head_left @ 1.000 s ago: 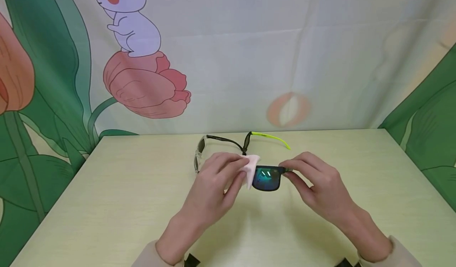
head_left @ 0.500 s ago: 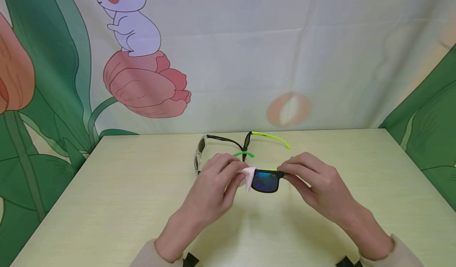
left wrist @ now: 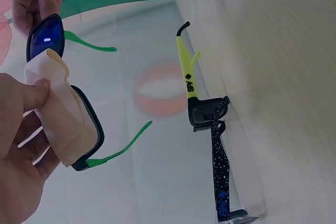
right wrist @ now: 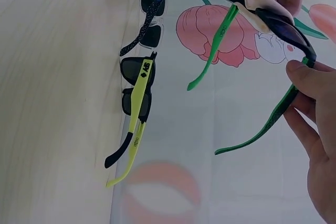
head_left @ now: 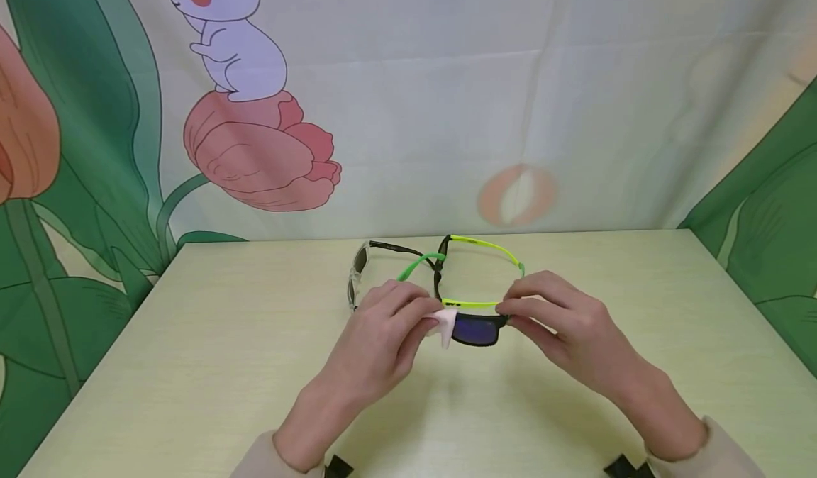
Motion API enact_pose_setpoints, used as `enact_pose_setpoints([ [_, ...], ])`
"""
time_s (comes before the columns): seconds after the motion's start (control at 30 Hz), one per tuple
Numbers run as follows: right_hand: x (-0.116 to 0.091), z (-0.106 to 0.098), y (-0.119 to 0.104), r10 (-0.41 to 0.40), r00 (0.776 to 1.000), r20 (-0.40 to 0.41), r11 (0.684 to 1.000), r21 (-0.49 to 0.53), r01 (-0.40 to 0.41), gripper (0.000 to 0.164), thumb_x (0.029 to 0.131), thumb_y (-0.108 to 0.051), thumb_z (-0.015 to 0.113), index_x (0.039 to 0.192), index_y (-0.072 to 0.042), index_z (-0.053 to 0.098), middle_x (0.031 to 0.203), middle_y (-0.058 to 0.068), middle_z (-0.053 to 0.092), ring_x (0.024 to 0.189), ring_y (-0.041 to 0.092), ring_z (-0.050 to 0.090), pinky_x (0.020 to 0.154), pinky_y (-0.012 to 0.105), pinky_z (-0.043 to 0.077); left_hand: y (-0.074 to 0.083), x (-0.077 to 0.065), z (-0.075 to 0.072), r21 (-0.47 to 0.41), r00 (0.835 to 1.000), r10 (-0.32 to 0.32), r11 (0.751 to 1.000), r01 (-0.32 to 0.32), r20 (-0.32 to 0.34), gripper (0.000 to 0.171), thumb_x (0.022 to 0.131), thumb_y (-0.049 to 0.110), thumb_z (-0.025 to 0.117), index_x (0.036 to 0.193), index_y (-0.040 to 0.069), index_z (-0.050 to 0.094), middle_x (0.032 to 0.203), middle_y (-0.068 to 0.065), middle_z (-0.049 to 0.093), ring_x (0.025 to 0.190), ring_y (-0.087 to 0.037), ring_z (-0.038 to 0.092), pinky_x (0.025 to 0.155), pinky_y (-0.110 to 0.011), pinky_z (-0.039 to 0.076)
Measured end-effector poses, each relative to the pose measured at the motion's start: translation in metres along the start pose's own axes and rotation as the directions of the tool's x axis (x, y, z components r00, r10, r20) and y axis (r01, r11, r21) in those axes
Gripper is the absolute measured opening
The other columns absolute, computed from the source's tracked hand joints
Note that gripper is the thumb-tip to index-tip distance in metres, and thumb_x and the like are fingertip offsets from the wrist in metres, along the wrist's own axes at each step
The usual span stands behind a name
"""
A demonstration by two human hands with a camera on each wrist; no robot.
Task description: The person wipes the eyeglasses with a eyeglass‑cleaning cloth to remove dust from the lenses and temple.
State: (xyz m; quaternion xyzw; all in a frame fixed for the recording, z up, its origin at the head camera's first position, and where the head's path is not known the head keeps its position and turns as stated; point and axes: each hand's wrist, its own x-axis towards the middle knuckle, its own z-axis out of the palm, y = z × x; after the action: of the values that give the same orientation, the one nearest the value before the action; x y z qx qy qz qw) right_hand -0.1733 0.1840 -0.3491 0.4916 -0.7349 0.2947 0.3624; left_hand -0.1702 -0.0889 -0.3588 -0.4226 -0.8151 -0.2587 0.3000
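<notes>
Above the table, dark-framed sunglasses [head_left: 476, 331] with blue mirrored lenses and green temples are held between both hands. My left hand [head_left: 388, 330] pinches a pale pink cloth [left wrist: 58, 108] folded over one lens, thumb on one face and fingers on the other. My right hand [head_left: 570, 320] grips the opposite end of the frame by the hinge, thumb and fingers round the green temple [right wrist: 281, 109]. The cloth-covered lens is mostly hidden; the other lens [left wrist: 47, 39] shows. Both temples are unfolded and point away from me.
Behind the hands, black sunglasses with yellow temples [right wrist: 137, 95] lie on the light wooden table [head_left: 210, 364]. Beside them on the left are clear-framed sunglasses [right wrist: 152, 35] with dark speckled temples. A printed curtain [head_left: 408, 123] hangs at the table's back edge.
The held sunglasses have tipped and come slightly lower, so the green temples now show behind the frame and the visible lens looks narrower. Both hands keep their hold on the cloth and frame.
</notes>
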Motion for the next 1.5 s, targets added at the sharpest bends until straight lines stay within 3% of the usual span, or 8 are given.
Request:
enact_pose_setpoints([
  [0.3,-0.001,0.003,0.002,0.007,1.000,-0.013,1.000,0.008,-0.007,0.024,0.108,-0.020,0.056,0.102,-0.005,0.074,0.107,0.008,0.067,0.095,0.022,0.066,0.087,0.018,0.053,0.001,-0.001,0.000,0.047,0.999,0.034,0.998,-0.035,0.037,0.009,0.094,0.010,0.075,0.103,0.008,0.073,0.102,0.001,0.066,0.098,-0.018,0.060,0.085,-0.034,0.050],
  [0.57,-0.004,0.005,0.004,0.181,0.981,-0.069,0.983,0.051,-0.178,0.017,0.099,-0.011,0.061,0.108,-0.002,0.072,0.111,0.010,0.068,0.099,0.023,0.067,0.094,0.021,0.051,0.001,-0.003,0.004,0.105,0.998,0.047,0.993,-0.050,0.031,0.010,0.094,0.009,0.075,0.103,0.008,0.073,0.101,0.000,0.066,0.097,-0.019,0.060,0.080,-0.033,0.049],
  [0.7,-0.005,0.003,0.003,0.403,0.914,-0.046,0.914,0.067,-0.399,0.016,0.092,-0.002,0.071,0.106,-0.003,0.066,0.102,0.000,0.067,0.093,0.014,0.066,0.085,0.024,0.056,0.002,-0.003,0.005,0.128,0.998,0.055,0.990,-0.059,0.033,0.010,0.094,0.009,0.075,0.103,0.007,0.073,0.101,0.000,0.066,0.096,-0.019,0.059,0.078,-0.032,0.048],
  [0.8,-0.005,0.002,0.001,0.578,0.815,0.047,0.811,0.076,-0.580,0.015,0.097,-0.007,0.070,0.110,-0.005,0.063,0.099,-0.004,0.066,0.091,0.009,0.065,0.079,0.027,0.058,0.002,-0.003,0.005,0.150,0.997,0.066,0.986,-0.070,0.034,0.010,0.094,0.009,0.075,0.103,0.007,0.072,0.101,0.000,0.066,0.096,-0.019,0.059,0.078,-0.032,0.048],
  [0.93,-0.003,0.000,-0.001,0.711,0.679,0.184,0.674,0.096,-0.732,0.022,0.106,-0.022,0.061,0.118,-0.005,0.065,0.101,-0.001,0.070,0.088,0.010,0.067,0.078,0.030,0.058,0.001,-0.003,0.006,0.191,0.994,0.108,0.976,-0.109,0.015,0.012,0.092,0.009,0.077,0.103,0.008,0.071,0.099,0.000,0.066,0.095,-0.020,0.060,0.078,-0.032,0.049],
  [1.03,-0.001,-0.002,-0.003,0.747,0.617,0.245,0.605,0.133,-0.785,0.028,0.106,-0.026,0.059,0.121,-0.004,0.067,0.104,0.003,0.071,0.086,0.014,0.069,0.079,0.031,0.059,0.000,-0.003,0.008,0.219,0.989,0.148,0.965,-0.143,-0.007,0.014,0.090,0.009,0.078,0.102,0.008,0.071,0.098,0.001,0.066,0.093,-0.019,0.060,0.078,-0.032,0.049],
  [1.27,0.001,-0.001,-0.004,0.785,0.552,0.280,0.527,0.168,-0.833,0.026,0.102,-0.027,0.068,0.117,-0.006,0.066,0.103,0.004,0.070,0.089,0.020,0.068,0.076,0.031,0.059,0.000,-0.004,0.011,0.291,0.978,0.207,0.937,-0.194,-0.013,0.016,0.087,0.002,0.078,0.100,0.008,0.070,0.098,0.001,0.065,0.092,-0.019,0.061,0.079,-0.032,0.051],
  [1.5,0.002,-0.001,-0.004,0.787,0.543,0.292,0.493,0.230,-0.839,0.016,0.100,-0.020,0.070,0.106,-0.006,0.064,0.103,0.008,0.069,0.093,0.020,0.070,0.080,0.032,0.061,0.001,-0.004,0.011,0.393,0.969,0.241,0.887,-0.243,0.054,0.025,0.083,-0.008,0.075,0.103,0.007,0.073,0.100,-0.002,0.064,0.095,-0.020,0.060,0.083,-0.032,0.052],
])
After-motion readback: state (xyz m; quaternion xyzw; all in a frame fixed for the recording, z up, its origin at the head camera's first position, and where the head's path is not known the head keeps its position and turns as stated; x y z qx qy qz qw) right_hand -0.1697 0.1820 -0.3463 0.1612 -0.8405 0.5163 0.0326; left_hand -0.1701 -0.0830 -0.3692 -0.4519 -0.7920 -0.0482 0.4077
